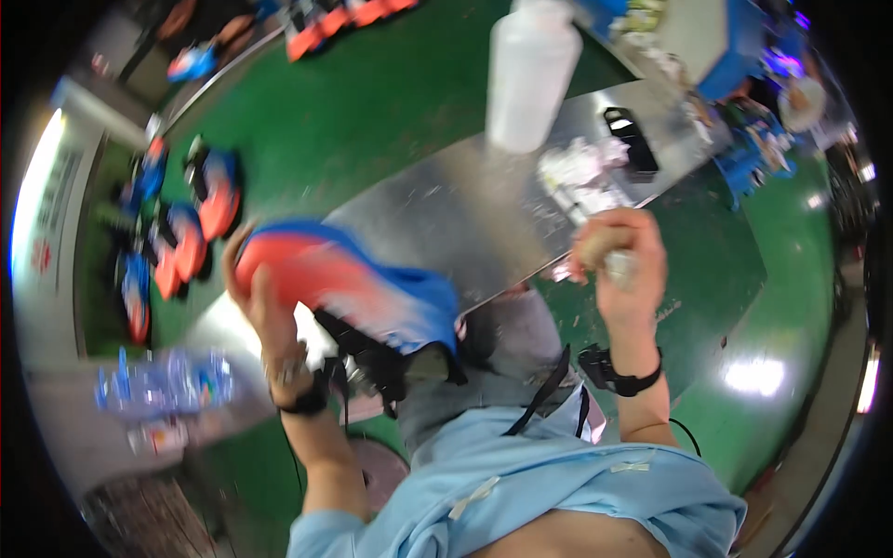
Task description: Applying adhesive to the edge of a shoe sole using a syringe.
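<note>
My left hand (270,321) grips a sneaker (349,279) by its toe end. The shoe is orange at the front and blue along the edge and heel, with a pale patch between; it is tilted over the near left part of the metal table (419,219), above my lap. Closed fingers of my right hand (642,265) hold a small whitish wad (619,267), blurred, its kind unclear. That hand is apart from the shoe, just off the table's near edge. Crumpled white tissue (586,172) lies on the table beyond it.
A large white plastic bottle (530,84) stands on the table, with a black rectangular object (633,144) right of the tissue. Several sneakers (219,191) are at the left, more (326,28) at the top. Clear bluish plastic bottles (167,383) lie at lower left.
</note>
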